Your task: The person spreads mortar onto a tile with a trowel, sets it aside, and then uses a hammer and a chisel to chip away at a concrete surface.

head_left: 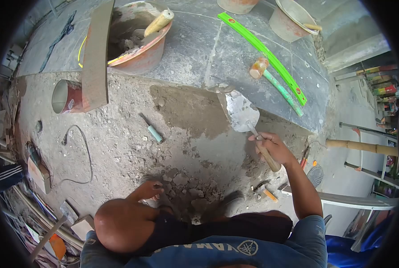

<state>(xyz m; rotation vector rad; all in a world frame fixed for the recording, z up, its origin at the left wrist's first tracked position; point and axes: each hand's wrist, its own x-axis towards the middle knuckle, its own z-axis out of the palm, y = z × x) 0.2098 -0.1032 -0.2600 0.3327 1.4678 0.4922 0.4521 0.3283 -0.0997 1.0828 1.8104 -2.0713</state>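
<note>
Head view: right hand (273, 146) fingers (258, 137) around trowel (240, 109), left hand (149, 190) slack; tub (141, 56) with mortar (125, 42), perhaps.

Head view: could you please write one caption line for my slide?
Crouching person's right hand holds a trowel over the mortar bed beside grey tiles; left hand hangs empty near rubble.

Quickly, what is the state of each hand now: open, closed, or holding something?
Left hand: down at the rubble, fingers curled; whether it grips anything cannot be told.
Right hand: closed on the trowel handle.
</note>
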